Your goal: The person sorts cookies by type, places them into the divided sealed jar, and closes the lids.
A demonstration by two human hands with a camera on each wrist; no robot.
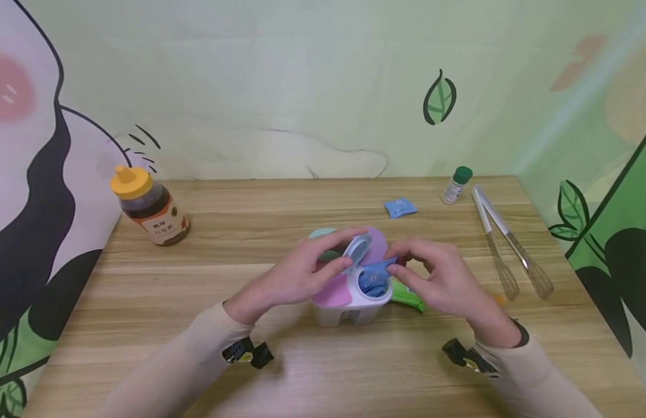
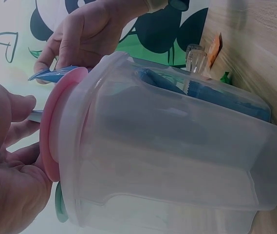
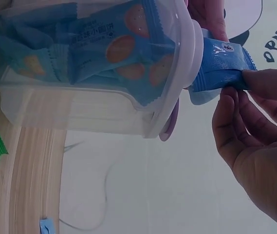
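A translucent storage box (image 1: 328, 316) with several coloured flip lids stands in front of me. My left hand (image 1: 296, 274) holds its raised light blue lid (image 1: 358, 249) between thumb and fingers. At the round opening beneath that lid, my right hand (image 1: 445, 281) pinches the edge of a small blue snack packet (image 3: 223, 63). That packet sits partly in the mouth of the box. Through the clear wall in the right wrist view, more blue packets (image 3: 114, 48) printed with round biscuits fill this compartment. The pink lid (image 1: 334, 291) beside it is down.
Behind the box lies another blue packet (image 1: 400, 207). A green packet (image 1: 408, 298) rests at its right, partly hidden. The honey bottle (image 1: 158, 215) stands far left. At right are a green-capped jar (image 1: 455, 187), metal tongs with whisk-like ends (image 1: 511, 235) and an orange item (image 2: 215, 50).
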